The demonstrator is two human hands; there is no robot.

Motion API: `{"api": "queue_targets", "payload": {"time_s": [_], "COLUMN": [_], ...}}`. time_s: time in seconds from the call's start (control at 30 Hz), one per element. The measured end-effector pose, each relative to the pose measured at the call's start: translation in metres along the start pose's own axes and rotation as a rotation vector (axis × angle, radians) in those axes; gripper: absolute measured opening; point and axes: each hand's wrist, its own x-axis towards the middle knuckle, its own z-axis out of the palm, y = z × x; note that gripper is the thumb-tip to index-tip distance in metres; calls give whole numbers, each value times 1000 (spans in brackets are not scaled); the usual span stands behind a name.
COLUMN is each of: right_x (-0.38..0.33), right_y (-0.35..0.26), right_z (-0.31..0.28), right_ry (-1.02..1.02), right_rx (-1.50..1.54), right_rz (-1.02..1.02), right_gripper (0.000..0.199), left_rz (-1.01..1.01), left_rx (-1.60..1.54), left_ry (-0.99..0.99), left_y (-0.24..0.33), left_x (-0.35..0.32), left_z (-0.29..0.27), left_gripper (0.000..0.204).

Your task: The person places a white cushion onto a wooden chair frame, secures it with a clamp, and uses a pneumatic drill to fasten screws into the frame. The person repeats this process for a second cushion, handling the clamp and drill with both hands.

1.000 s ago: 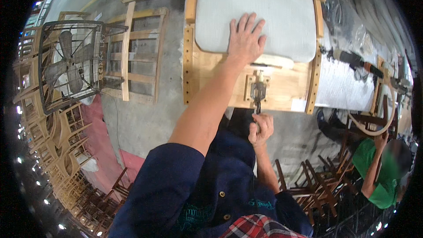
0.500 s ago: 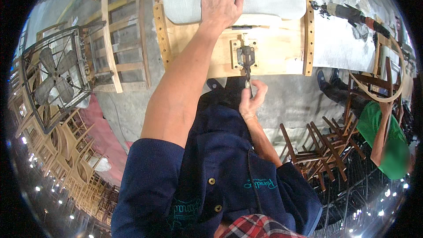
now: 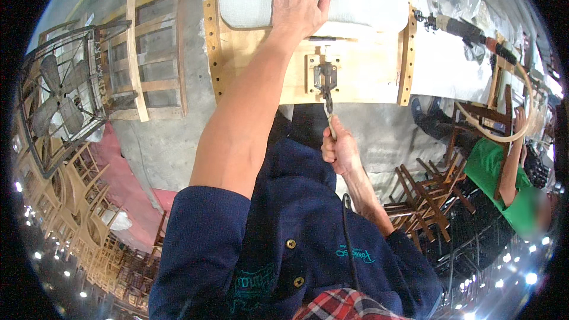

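Note:
My left hand [image 3: 298,9] lies flat with fingers spread on a light grey, cloth-like panel [image 3: 361,0] with rounded corners. The panel rests on a pale wooden board [image 3: 255,53], set between wooden side rails drilled with rows of holes. A metal toggle clamp [image 3: 325,76] is mounted on a small block near the board's front edge. Its lever points back toward my body, and my right hand [image 3: 342,149] is wrapped round the grip at its end. A thin dark strip [image 3: 323,39] sits between the clamp and the panel.
At the left are a caged floor fan [image 3: 62,95] and a slatted wooden frame [image 3: 157,53]. Dark chair frames [image 3: 427,198] are stacked to my right. Beyond them a person in a green shirt [image 3: 489,166] holds a curved wooden hoop [image 3: 527,124]. Several pale chair frames [image 3: 65,201] stand behind at left.
My right hand has closed its fingers round the clamp's lever, where before its thumb and fingers were looser. My left hand stays on the panel. The whole view has shifted slightly.

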Motion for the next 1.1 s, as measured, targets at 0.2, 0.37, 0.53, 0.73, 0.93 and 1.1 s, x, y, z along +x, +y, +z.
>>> {"api": "queue_targets", "payload": {"time_s": [0.2, 0.37, 0.53, 0.73, 0.93, 1.1], "right_x": [5, -3, 20, 47, 65, 63], "right_y": [-24, -30, 26, 50, 26, 18], "right_z": [-2, 3, -11, 5, 12, 18], "right_ry": [-75, 17, 249, 471, 485, 396], "right_rx": [366, 225, -442, -549, -545, -416], "right_rz": [287, 266, -473, -1235, -1712, -1844], "right_gripper": [42, 40, 31, 34, 55, 70], "left_rz": [-12, -1, -25, 5, 18, 22], "left_rx": [-9, -49, -46, -18, 12, 35], "left_ry": [-6, 18, 24, 37, 39, 9], "left_y": [-2, -1, 3, 1, -1, -3], "left_x": [4, 4, 0, 0, 3, 0], "left_z": [0, 0, -1, -1, 2, 11], "left_gripper": [52, 52, 51, 50, 51, 53]}}
